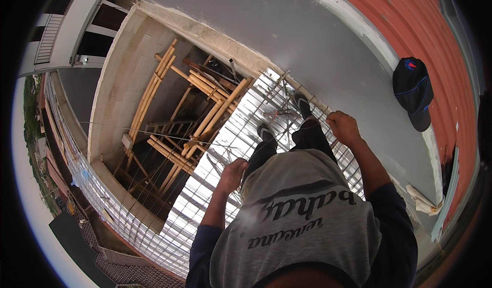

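My left hand (233,174) is closed near my left thigh, above the steel mesh. What it holds, if anything, is hidden by its fingers. On the other side my right hand (343,127) is also curled closed, beside the edge of the grey slab; I cannot make out anything in it. Under me runs a grid of steel reinforcing bars (207,177) over shiny metal decking. My feet in dark sandals (301,103) stand on this grid. A tool with reddish handles (277,113) appears to lie on the bars between my feet.
A deep opening with bamboo scaffolding poles (209,117) drops away at the left, bordered by a concrete wall (115,83). Smooth grey slab (328,42) lies ahead and right. A black cap (413,92) rests by the red corrugated sheet (405,16). A thin wire crosses the opening.
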A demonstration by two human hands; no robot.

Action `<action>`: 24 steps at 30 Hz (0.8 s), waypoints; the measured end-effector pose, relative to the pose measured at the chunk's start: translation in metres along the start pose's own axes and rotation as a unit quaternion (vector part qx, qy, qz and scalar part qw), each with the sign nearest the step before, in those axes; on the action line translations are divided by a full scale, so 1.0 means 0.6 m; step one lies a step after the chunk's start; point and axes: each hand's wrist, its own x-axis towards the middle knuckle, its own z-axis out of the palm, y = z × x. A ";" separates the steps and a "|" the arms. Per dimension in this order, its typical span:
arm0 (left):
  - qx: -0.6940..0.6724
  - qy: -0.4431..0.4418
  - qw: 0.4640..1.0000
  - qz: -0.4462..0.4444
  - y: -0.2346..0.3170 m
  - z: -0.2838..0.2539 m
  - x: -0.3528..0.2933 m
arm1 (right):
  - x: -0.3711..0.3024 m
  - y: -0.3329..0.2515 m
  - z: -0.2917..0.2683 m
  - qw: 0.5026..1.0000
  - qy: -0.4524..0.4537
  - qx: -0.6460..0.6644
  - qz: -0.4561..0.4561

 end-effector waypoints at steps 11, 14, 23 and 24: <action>0.204 -0.072 0.972 0.094 -0.020 -0.035 0.020 | -0.078 -0.039 -0.061 0.831 -0.132 0.523 0.136; 0.178 -0.094 0.967 0.153 0.001 -0.019 0.020 | -0.065 0.032 0.010 0.977 -0.039 0.166 0.126; 0.268 -0.004 0.949 0.162 0.036 0.001 0.124 | -0.174 0.096 -0.068 0.841 -0.272 0.467 0.028; 0.310 -0.045 0.929 0.198 0.051 0.014 0.133 | -0.187 0.120 -0.072 0.794 -0.197 0.564 0.109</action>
